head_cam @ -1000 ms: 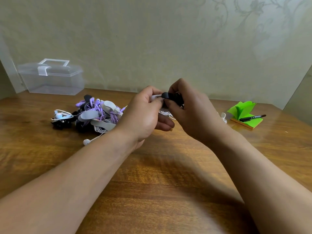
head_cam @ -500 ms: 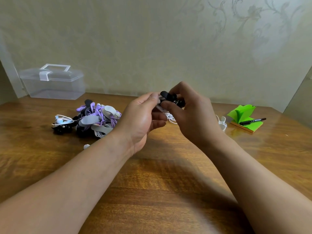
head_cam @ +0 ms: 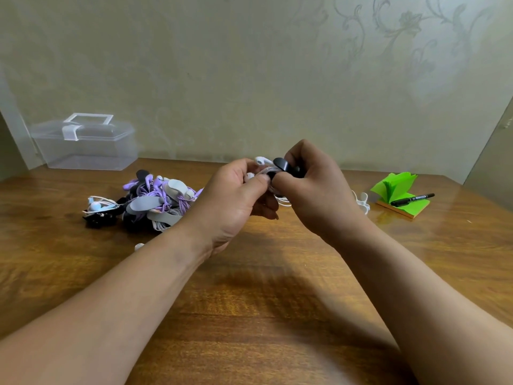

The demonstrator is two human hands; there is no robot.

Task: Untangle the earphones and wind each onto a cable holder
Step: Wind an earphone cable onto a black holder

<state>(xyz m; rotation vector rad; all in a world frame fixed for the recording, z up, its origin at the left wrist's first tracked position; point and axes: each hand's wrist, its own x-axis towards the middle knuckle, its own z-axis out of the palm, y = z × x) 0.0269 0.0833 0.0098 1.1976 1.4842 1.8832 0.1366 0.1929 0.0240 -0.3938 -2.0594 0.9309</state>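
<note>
Above the middle of the wooden table (head_cam: pixel 249 315), both hands meet around one bundle. My right hand (head_cam: pixel 313 193) grips a black cable holder (head_cam: pixel 283 165) with white cord wound on it. My left hand (head_cam: pixel 236 198) pinches the white earphones (head_cam: pixel 261 160), whose earbud sticks up between the hands. A loop of white cord (head_cam: pixel 284 202) hangs under the hands. At the left lies a pile of wound earphones (head_cam: pixel 155 201) in purple, grey, black and white. A white earbud (head_cam: pixel 138 246) peeks out beside my left forearm.
A clear plastic box (head_cam: pixel 83 143) with a white handle stands at the back left against the wall. A green sticky-note pad (head_cam: pixel 399 190) with a black marker (head_cam: pixel 412 199) on it sits at the right. A white cable holder (head_cam: pixel 362 202) lies behind my right wrist.
Both hands have risen a little with the holder. The white earbud now shows above my left fingers, and my left thumb has closed against the bundle.
</note>
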